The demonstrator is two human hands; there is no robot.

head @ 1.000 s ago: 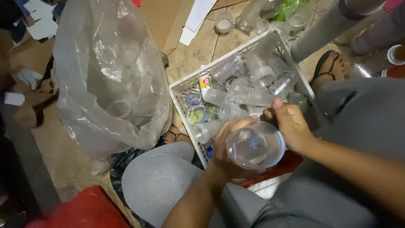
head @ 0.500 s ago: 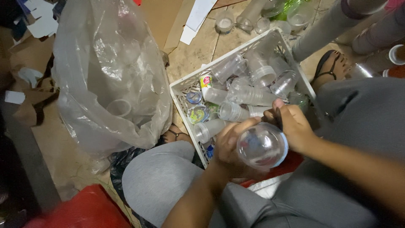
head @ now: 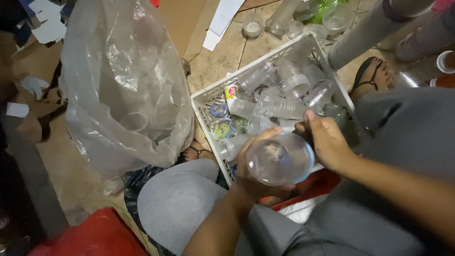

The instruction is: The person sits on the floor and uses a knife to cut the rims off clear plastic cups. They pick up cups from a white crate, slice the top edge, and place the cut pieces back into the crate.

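The cup is clear, colourless plastic with a small brownish speck showing through it. The crate is white with a lattice wall, holding more clear cups and a few round lids printed in green, blue and yellow. The big bag is cloudy translucent grey. The trousers are plain grey. The floor is tan.

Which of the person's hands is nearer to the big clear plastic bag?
Left. The left hand, holding a clear plastic cup, is beside the bag; the right hand sits beyond the cup, over the white crate.
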